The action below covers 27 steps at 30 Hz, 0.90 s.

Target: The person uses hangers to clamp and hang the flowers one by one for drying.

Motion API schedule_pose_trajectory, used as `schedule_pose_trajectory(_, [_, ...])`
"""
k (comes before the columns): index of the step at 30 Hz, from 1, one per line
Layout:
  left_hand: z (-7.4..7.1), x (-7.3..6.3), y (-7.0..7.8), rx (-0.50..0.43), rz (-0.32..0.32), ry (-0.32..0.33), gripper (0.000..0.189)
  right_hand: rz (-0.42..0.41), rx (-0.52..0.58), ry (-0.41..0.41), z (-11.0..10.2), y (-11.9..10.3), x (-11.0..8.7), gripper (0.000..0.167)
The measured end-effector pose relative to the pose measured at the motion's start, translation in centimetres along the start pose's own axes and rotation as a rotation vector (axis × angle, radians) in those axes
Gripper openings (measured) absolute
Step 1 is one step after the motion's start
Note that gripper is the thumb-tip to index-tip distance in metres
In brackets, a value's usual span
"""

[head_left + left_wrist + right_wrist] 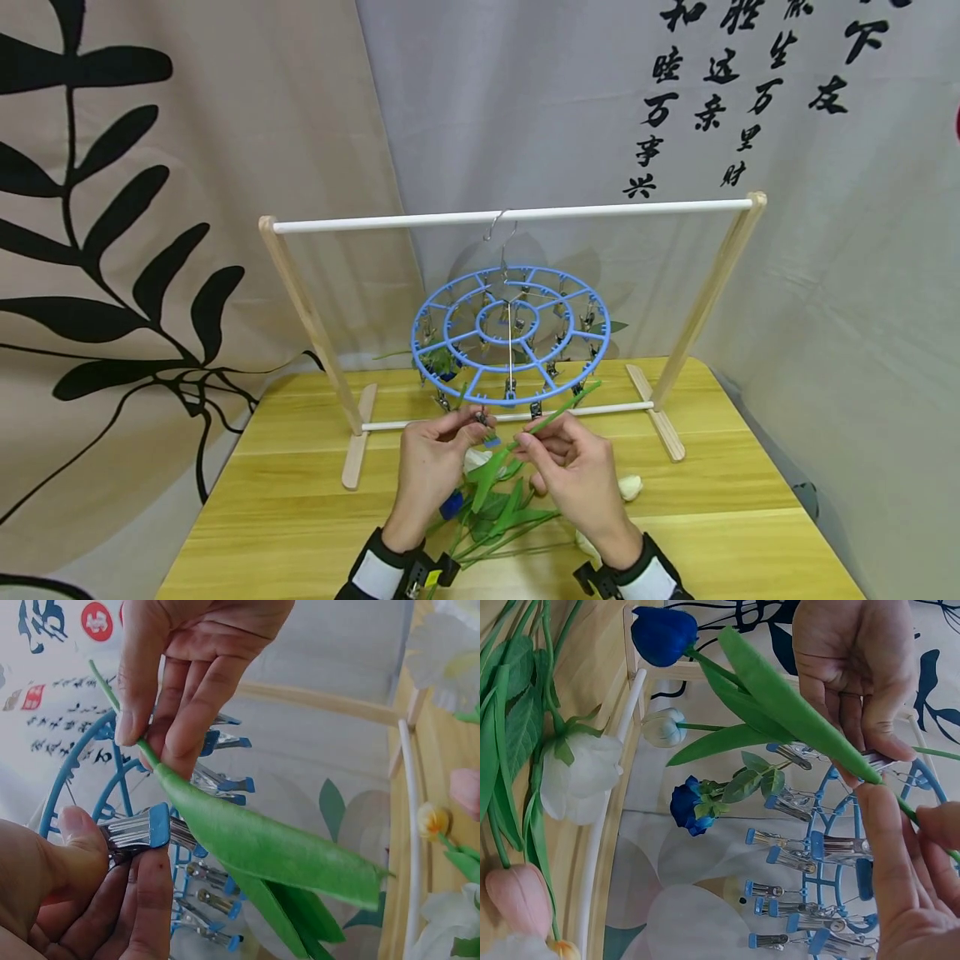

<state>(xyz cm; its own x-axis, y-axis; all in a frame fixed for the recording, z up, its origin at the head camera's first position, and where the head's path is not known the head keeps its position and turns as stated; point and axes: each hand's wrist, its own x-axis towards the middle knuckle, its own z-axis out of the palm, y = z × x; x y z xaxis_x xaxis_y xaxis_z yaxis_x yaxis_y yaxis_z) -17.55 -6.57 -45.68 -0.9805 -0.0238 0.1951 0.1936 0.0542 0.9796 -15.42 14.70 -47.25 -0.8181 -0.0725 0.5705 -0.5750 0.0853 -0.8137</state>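
Observation:
My left hand [433, 460] pinches the handles of a metal clip [142, 829] with blue tips, at the near edge of the round blue hanger [447, 323]. Opposite it, my right hand [576, 467] pinches the green stem of a blue tulip [664, 636] between thumb and fingers. Its long green leaf [255, 832] passes close beside the clip, with the stem slanting up across the hanger's front edge. From other clips hang a blue rose [692, 806] and a white tulip [662, 727].
A wooden rack with a white top bar [405, 222] carries the hanger over the wooden table [285, 508]. Below my hands lie green stems and leaves, a white flower [581, 776] and a pink tulip [519, 898]. The rack's lower white bar [615, 408] crosses behind my hands.

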Motion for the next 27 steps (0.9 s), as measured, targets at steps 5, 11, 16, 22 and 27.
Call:
schedule_pose_trajectory(5, [-0.1,0.0,0.0,0.020,0.017,0.017,0.020,0.050,0.033,0.009,0.4,0.2,-0.2,0.009])
schedule_pose_trajectory(11, [-0.1,0.1,0.0,0.023,0.019,0.040,0.015,0.120,0.027,0.023,0.8,0.3,-0.2,0.008])
schedule_pose_trajectory(16, [-0.1,0.2,-0.1,0.008,0.017,0.041,0.015,0.173,0.006,0.041,1.0,0.3,-0.2,0.007])
schedule_pose_trajectory(22, [-0.2,0.4,-0.2,0.014,0.032,0.033,0.012,0.200,0.049,0.062,1.1,0.2,0.0,0.008])
schedule_pose_trajectory(27, [-0.2,0.4,-0.3,-0.002,0.026,0.026,0.014,0.177,0.093,0.071,1.3,0.1,0.0,0.008])
